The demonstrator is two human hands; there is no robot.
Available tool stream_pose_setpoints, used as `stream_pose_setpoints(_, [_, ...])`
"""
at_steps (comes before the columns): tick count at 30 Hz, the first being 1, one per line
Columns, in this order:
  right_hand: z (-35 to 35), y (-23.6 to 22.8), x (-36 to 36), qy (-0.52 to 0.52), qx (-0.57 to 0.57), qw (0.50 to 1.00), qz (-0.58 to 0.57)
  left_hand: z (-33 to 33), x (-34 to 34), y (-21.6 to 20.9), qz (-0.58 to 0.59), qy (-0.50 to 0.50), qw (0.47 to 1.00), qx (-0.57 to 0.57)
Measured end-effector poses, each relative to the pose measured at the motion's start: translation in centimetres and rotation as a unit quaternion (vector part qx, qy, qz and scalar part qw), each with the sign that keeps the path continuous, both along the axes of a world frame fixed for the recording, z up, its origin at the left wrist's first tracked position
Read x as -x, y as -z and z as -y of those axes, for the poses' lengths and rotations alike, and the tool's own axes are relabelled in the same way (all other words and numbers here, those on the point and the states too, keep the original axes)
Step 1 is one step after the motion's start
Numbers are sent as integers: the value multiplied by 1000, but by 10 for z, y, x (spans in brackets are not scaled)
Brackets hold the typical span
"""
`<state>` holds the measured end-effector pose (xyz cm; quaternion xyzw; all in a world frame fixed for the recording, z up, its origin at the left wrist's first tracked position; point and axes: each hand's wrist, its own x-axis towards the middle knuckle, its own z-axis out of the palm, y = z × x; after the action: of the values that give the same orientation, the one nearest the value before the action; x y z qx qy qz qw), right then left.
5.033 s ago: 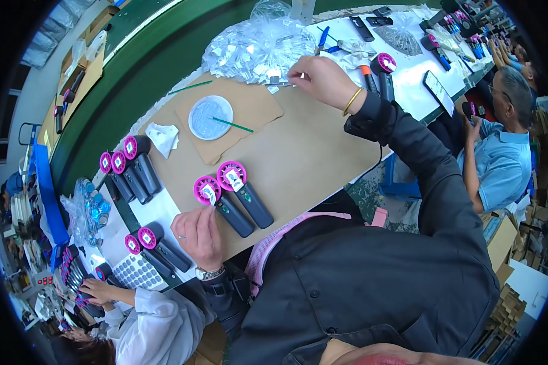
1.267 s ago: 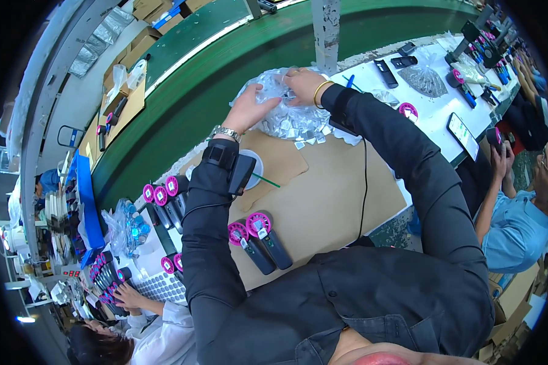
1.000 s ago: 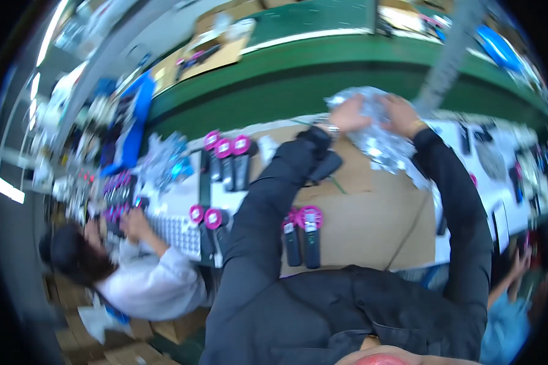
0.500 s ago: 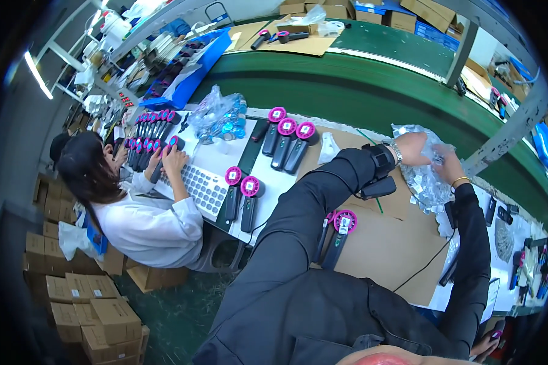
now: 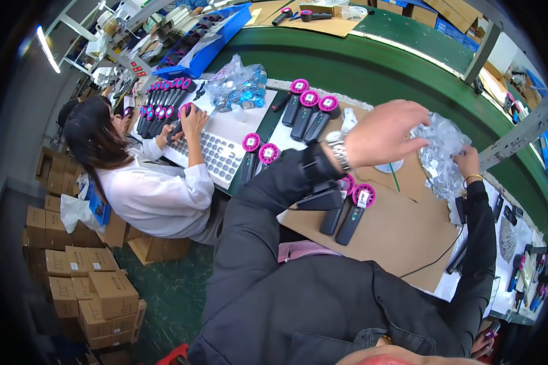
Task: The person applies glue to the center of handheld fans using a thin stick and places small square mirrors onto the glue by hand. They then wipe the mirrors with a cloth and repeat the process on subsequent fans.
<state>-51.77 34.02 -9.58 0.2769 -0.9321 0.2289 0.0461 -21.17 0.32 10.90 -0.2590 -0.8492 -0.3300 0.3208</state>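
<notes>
A clear plastic bag [image 5: 439, 149] full of small silvery-white square pieces lies at the right of the brown cardboard sheet [image 5: 402, 228]. On its right edge my right hand [image 5: 467, 162] grips the plastic with bent fingers. My left hand [image 5: 386, 135], a metal watch at its wrist, hovers at the bag's left side; thumb and fingers are apart, with nothing seen between them. Beneath my left forearm lie a black-handled device with a pink, fan-like round head [image 5: 363, 196] and another [image 5: 333, 220], partly covered by the sleeve. A green stick [image 5: 394, 176] lies beyond them.
Several similar pink-headed devices [image 5: 309, 98] stand beyond my left arm. At left a person in white [image 5: 164, 194] handles one beside a white tray [image 5: 216, 159] of round pieces. A bag of blue parts [image 5: 237, 85] and a green conveyor [image 5: 347, 67] lie farther off. A metal post [image 5: 520, 137] rises at right.
My left hand has drawn back from inside the bag toward the left and me, its fingers spreading. My right hand stays at the bag's edge. The view has shifted slightly.
</notes>
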Motion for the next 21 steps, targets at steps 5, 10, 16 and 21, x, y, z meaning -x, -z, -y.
stream_pose_setpoints(5, [-48, -22, 1, 123, -6, 991, -51, 18, -55, 12, 85, -52, 992, -81])
stream_pose_setpoints(10, [5, -92, -38, 108, 68, 989, -74, 39, -123, 29, 160, -169, 964, -125])
stream_pose_setpoints(16, [-3, -128, -159, 111, 219, 968, 44, 31, -149, 61, 199, -148, 952, -180])
stream_pose_setpoints(21, [8, -87, -230, 48, 208, 968, 131, 21, -154, 79, 211, -137, 949, -191])
